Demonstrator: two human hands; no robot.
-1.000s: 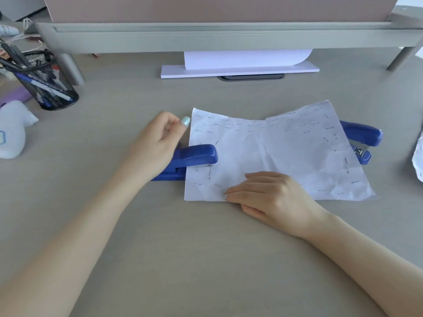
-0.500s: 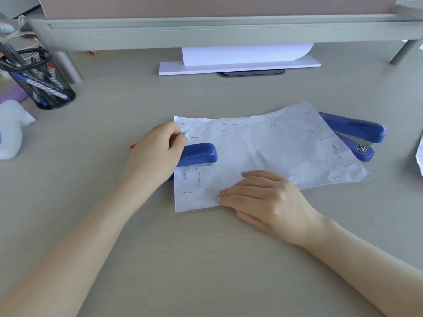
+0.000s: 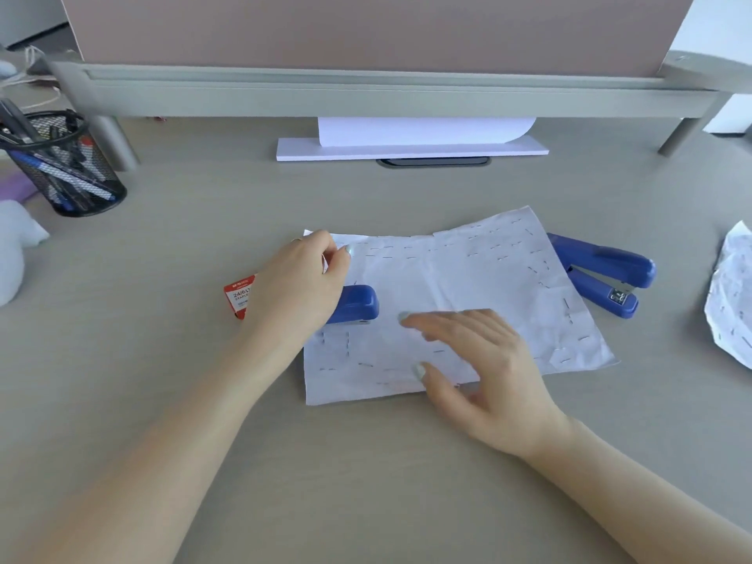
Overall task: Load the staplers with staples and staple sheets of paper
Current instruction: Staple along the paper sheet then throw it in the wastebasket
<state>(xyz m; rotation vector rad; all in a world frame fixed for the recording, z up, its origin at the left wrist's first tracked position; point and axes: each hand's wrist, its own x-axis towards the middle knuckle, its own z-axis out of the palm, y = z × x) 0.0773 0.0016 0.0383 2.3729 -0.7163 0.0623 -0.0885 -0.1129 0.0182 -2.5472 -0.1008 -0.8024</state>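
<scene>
A creased white sheet of paper [image 3: 447, 295], dotted with many staples, lies in the middle of the desk. A blue stapler [image 3: 356, 305] sits over its left edge, and my left hand [image 3: 301, 287] rests on the stapler's back with the fingers curled at the sheet's top left corner. My right hand [image 3: 476, 360] hovers flat over the lower part of the sheet, fingers spread and blurred. A second blue stapler [image 3: 606, 274] lies hinged apart at the sheet's right edge. A red staple box [image 3: 240, 297] peeks out left of my left hand.
A black mesh pen holder [image 3: 61, 168] stands at the far left. A white stack of paper [image 3: 411, 144] lies under the grey desk shelf [image 3: 366, 91] at the back. A crumpled stapled sheet [image 3: 732, 295] is at the right edge, a white object [image 3: 12, 254] at the left edge.
The sheet has slid left under the stapler. My right hand has lifted its fingertips and spread them over the sheet. The red staple box has come into view.
</scene>
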